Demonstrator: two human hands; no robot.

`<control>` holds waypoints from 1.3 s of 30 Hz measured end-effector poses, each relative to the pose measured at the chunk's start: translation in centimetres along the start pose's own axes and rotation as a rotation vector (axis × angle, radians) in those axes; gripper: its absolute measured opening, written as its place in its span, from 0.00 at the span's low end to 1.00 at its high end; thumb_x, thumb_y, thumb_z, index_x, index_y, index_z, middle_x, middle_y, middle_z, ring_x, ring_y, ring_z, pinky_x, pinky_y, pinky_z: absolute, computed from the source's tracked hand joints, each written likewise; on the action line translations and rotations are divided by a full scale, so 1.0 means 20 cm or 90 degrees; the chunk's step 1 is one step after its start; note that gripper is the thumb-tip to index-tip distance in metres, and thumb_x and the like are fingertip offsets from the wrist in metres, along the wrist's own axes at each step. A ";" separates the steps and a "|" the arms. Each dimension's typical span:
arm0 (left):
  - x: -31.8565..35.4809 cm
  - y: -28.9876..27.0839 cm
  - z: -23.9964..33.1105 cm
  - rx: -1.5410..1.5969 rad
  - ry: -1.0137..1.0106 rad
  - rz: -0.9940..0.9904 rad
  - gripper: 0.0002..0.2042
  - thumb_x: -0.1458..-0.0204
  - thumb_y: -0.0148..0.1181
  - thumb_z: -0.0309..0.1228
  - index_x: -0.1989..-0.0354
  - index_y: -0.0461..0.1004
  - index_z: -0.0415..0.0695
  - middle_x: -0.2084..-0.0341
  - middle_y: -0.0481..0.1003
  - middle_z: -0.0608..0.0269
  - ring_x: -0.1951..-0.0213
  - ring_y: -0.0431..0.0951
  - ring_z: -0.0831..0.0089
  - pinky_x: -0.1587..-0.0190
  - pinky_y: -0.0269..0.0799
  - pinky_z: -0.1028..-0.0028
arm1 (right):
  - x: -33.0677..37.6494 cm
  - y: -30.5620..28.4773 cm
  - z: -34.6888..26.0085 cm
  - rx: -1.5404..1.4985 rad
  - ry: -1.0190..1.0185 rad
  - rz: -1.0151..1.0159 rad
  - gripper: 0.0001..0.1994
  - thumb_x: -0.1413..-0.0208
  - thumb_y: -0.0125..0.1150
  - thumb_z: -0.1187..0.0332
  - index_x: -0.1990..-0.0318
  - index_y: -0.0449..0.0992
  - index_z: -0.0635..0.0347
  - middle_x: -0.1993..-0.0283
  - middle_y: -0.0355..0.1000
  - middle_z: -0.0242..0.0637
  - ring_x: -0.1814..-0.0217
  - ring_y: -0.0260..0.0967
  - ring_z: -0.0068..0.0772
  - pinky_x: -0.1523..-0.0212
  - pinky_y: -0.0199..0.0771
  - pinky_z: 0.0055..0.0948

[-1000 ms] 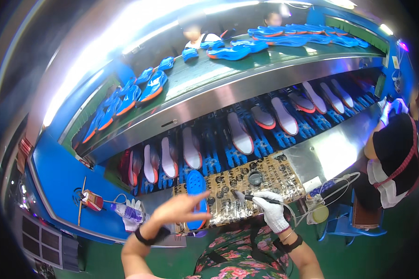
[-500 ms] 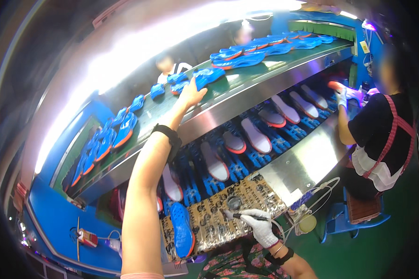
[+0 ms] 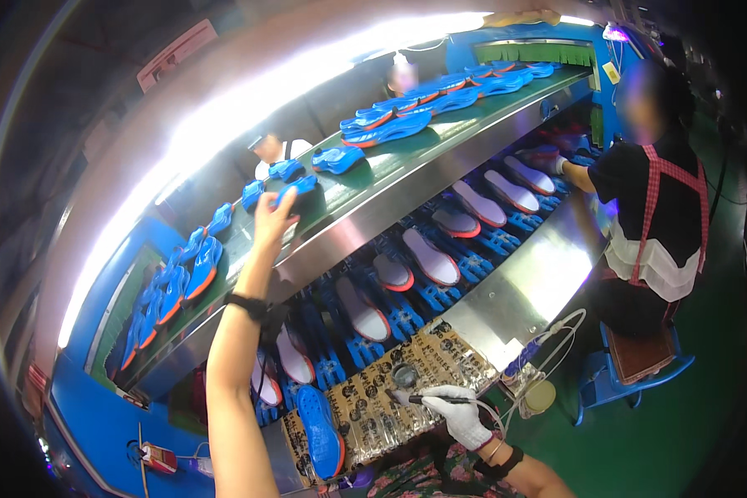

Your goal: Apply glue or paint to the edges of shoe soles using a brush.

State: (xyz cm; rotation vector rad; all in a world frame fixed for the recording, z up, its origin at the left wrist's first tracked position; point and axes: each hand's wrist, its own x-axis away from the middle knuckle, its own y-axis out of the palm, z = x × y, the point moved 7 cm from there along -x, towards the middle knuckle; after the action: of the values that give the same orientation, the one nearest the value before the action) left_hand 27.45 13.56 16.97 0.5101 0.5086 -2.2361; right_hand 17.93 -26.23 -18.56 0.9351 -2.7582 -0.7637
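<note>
At the near edge of the upper belt, my left hand (image 3: pixel 275 217) is bare, with thumb and fingers closed on a blue shoe sole (image 3: pixel 301 190). My right hand (image 3: pixel 461 417), in a white glove, grips a dark-handled brush (image 3: pixel 415 400) with a tube trailing from it. The brush tip hovers over or touches the taped cardboard board (image 3: pixel 365 440), close to a small round dark dish (image 3: pixel 405 376). Another blue sole (image 3: pixel 319 432) with an orange edge lies lengthwise on the board's left part.
More blue soles (image 3: pixel 386 129) line the green upper belt (image 3: pixel 390 170). Below run pale sole-shaped pieces (image 3: pixel 432 257) on blue racks. To the right, a co-worker (image 3: pixel 651 199) in an apron sits beside a blue chair (image 3: pixel 635 373). A yellowish round container (image 3: pixel 540 397) stands near the tubes.
My left hand has drawn back toward me and left, with the blue sole at its fingers. The right hand keeps its hold on the brush. The co-worker's arm now reaches to the lower line.
</note>
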 end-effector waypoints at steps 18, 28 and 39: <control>1.40 -0.13 -0.41 0.344 -0.185 0.036 0.31 0.55 0.69 0.26 0.40 0.66 0.37 0.51 0.74 0.57 0.48 0.76 0.65 0.42 0.73 0.65 | 0.07 0.06 -0.31 0.000 -0.114 0.085 0.09 0.44 0.66 0.80 0.56 0.84 0.67 0.60 0.82 0.35 0.60 0.77 0.21 0.59 0.75 0.21; 2.21 0.11 -0.66 0.773 -0.397 -0.199 0.51 0.49 0.67 0.51 0.24 0.44 0.40 0.28 0.56 0.40 0.32 0.64 0.42 0.31 0.63 0.47 | 0.10 0.46 -0.53 0.183 -0.207 -0.147 0.10 0.49 0.72 0.79 0.57 0.84 0.65 0.55 0.81 0.40 0.51 0.78 0.30 0.47 0.78 0.29; 2.31 0.19 -0.56 0.919 -0.428 -0.076 0.46 0.42 0.30 0.75 0.26 0.56 0.50 0.37 0.69 0.57 0.40 0.72 0.57 0.38 0.70 0.55 | -0.03 0.59 -0.35 0.249 -0.137 -0.109 0.11 0.51 0.73 0.77 0.59 0.85 0.66 0.59 0.82 0.41 0.58 0.79 0.28 0.54 0.80 0.28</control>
State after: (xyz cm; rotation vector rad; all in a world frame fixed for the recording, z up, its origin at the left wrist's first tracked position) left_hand 3.76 -10.78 -16.49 0.3273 -1.5350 -2.3610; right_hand 14.02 -20.93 -6.52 1.2381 -3.1160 -0.3654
